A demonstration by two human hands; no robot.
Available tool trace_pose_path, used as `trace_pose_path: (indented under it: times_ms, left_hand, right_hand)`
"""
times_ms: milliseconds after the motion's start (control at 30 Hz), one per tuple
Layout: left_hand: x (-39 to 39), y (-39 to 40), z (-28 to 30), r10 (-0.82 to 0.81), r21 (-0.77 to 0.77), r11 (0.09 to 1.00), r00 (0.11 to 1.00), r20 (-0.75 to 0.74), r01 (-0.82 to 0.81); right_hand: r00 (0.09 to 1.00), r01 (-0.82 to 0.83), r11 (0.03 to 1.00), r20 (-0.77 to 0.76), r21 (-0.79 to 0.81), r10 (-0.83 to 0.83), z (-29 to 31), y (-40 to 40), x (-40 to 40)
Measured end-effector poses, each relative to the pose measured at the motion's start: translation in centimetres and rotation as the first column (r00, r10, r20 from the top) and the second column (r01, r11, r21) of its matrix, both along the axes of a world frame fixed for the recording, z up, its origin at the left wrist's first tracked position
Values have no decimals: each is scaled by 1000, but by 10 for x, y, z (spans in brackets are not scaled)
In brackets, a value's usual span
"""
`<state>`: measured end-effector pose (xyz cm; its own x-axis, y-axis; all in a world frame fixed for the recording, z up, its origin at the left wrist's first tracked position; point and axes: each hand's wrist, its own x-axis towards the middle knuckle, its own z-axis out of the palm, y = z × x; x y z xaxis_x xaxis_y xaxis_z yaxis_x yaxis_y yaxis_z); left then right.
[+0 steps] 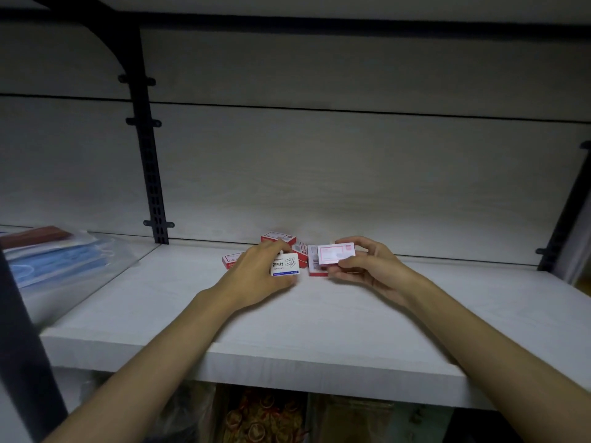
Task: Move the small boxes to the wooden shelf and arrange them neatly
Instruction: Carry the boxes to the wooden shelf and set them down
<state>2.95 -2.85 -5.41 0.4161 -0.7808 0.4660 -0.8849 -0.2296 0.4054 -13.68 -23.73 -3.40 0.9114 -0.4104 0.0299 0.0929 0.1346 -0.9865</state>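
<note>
From the head camera, a pale wooden shelf (pixel 319 330) with a faint grain fills the middle of the frame, its thick front edge running across the lower half. Behind it stands a grey-white back panel (pixel 319 174), dimly lit, with a black slotted upright (pixel 150 174) at upper left and another at the far right edge.

Near the centre, the left hand (pixel 256 273) grips a white and blue box (pixel 285 264) resting on the shelf. Just to its right, the right hand (pixel 367 266) pinches a pink and white box (pixel 335 254) held slightly above the surface. Between and behind the hands lies a loose cluster of red and white boxes (pixel 278 238).

At left, blue packets in clear plastic (pixel 60 260) lie on the neighbouring board.
</note>
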Motion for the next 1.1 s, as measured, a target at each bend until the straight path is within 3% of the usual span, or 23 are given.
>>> trace_pose_path:
  times_ms: [167,300,500,667,1100]
  left_hand:
    - [-9,0,6,-108,-24,994,989,-103,106]
    - [-31,2,19,-240,-82,971,936,-258,226]
    - [-85,-11,40,-388,-232,917,857,-339,324]
    - [-143,-34,51,-489,-265,867,822,-294,421]
    - [-346,-125,35,-548,-204,835,809,-212,511]
  right_hand:
    - [998,53,998,-12,-44,-53,5,6,-30]
    - [989,149,983,24,-109,-147,18,17,-67]
    - [965,263,935,66,-237,-254,40,43,-143]
    - [950,311,915,67,-256,-304,47,50,-214]
    - [901,432,852,95,-295,-424,26,-19,-413]
